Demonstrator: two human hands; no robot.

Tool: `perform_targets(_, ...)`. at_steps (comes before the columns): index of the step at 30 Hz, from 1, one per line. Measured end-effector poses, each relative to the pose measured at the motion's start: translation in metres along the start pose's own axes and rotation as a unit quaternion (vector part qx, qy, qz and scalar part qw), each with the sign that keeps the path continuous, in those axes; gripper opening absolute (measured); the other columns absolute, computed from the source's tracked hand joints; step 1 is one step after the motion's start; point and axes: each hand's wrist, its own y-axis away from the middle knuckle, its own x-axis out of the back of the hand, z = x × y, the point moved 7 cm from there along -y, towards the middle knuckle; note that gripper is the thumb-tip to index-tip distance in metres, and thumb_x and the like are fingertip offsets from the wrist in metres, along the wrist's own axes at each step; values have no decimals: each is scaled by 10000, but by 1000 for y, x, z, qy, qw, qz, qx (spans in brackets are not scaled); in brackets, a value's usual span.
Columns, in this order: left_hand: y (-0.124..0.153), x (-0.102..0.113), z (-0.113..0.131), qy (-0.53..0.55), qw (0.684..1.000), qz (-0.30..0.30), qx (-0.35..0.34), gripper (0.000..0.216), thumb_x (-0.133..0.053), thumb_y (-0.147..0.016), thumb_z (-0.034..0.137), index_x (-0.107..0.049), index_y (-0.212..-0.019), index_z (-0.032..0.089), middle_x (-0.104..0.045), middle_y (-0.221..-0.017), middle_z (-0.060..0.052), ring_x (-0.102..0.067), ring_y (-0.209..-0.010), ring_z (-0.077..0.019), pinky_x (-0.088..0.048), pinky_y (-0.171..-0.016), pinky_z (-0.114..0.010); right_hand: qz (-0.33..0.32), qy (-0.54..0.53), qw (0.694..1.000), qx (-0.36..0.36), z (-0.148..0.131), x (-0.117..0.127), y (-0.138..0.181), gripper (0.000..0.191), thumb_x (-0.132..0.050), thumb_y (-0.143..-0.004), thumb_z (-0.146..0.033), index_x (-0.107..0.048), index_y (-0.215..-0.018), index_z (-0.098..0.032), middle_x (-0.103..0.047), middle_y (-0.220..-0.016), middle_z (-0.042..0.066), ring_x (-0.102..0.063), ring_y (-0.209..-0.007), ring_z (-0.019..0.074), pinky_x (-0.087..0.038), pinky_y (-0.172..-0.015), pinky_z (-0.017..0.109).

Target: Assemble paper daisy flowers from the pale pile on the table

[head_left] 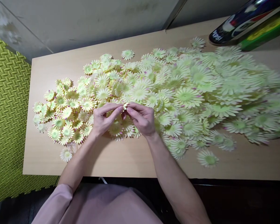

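A flat grey wall panel extends across the top of the frame, marked by a thin diagonal seam and pale and dark blotches at upper left, with a narrow dark strip at upper right. Below it, a rectangular, pale wood-grain tabletop spans the frame, brighter at left than at far right. A yellow-green, weave-textured mat with notched edges stands at left; a dark, unlit area occupies lower right.
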Motion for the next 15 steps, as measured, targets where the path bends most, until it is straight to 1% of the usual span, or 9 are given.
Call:
perform_targets(5,0,0,-1,1,1000,1,6,145,-729,-820,304,-799,-919,223,-791,-929,-78,-732,-866,-176,-588,-839,-341,4,9,1000,7,-1,0,0,160,-676,-855,-388,-749,-843,-246,-655,-715,8,-617,-642,169,-529,-599,324)
perform_targets(8,0,0,-2,2,1000,2,7,145,-728,-821,302,-799,-922,226,-790,-926,-78,-730,-862,-176,-588,-833,-340,3,12,1000,7,-2,0,0,150,-682,-854,-380,-753,-855,-248,-663,-731,9,-618,-636,164,-528,-593,319)
perform_targets(15,0,1,-3,7,1000,1,5,143,-733,-817,290,-797,-926,224,-788,-930,-83,-729,-868,-178,-589,-837,-348,-10,-13,1000,18,-4,-2,1,107,-671,-875,-306,-768,-896,-267,-657,-733,-4,-621,-641,149,-524,-600,297)
